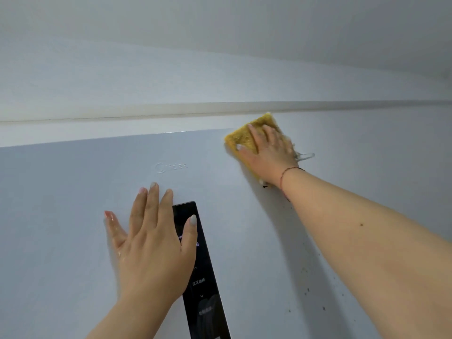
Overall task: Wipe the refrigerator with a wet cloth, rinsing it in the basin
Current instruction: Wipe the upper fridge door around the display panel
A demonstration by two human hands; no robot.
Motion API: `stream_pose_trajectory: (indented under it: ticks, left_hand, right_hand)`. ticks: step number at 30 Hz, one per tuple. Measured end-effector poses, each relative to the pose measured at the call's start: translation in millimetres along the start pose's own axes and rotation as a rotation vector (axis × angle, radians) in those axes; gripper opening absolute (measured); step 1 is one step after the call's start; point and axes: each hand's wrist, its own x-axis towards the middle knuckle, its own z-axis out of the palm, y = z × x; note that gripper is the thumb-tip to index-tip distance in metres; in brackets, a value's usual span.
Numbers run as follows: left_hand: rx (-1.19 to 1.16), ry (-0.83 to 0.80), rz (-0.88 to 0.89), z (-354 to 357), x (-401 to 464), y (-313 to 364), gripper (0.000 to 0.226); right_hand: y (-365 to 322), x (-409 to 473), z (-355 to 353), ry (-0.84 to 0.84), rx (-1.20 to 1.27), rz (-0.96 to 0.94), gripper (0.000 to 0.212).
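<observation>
The pale blue-grey refrigerator [73, 192] door fills the lower view, with a raised logo near its top. My right hand [267, 152] presses a yellow cloth [244, 137] flat against the upper right part of the door, just below the top edge, fingers straight. My left hand [152, 241] rests flat on the door lower down, fingers spread and wet, partly covering the black control panel [205, 289]. The basin is out of view.
A pale ledge [220, 110] runs across above the refrigerator's top edge, with the white wall and ceiling over it. Small dark specks dot the door below my right forearm. A red string bracelet circles my right wrist.
</observation>
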Motion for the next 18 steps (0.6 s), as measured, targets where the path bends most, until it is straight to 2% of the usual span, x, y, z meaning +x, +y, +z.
stream_pose_trajectory:
  ticks: [5, 7, 9, 12, 16, 18]
  left_hand:
    - [0.002, 0.013, -0.006, 1.3, 0.5, 0.4, 0.079]
    - [-0.01, 0.014, -0.017, 0.7, 1.0, 1.0, 0.08]
    - [-0.022, 0.022, -0.025, -0.2, 1.9, 0.6, 0.079]
    - [-0.049, 0.022, -0.036, -1.3, 1.6, 1.8, 0.079]
    - [-0.067, 0.017, -0.043, -2.5, 2.7, 3.9, 0.08]
    - [-0.067, 0.022, -0.045, -3.2, 3.1, 4.4, 0.078]
  right_hand:
    - [31.9, -56.5, 18.6, 0.045, 0.034, 0.128, 0.069]
    - [27.9, -90.8, 29.6, 0.058, 0.024, 0.122, 0.077]
    - [15.8, -123.5, 42.9, 0.105, 0.012, 0.051, 0.083]
    - [-6.5, -147.3, 53.7, 0.189, 0.006, -0.108, 0.071]
    - [-35.1, -112.1, 37.0, 0.089, 0.017, -0.252, 0.077]
    - [-44.1, -77.0, 24.5, 0.063, -0.001, -0.28, 0.072]
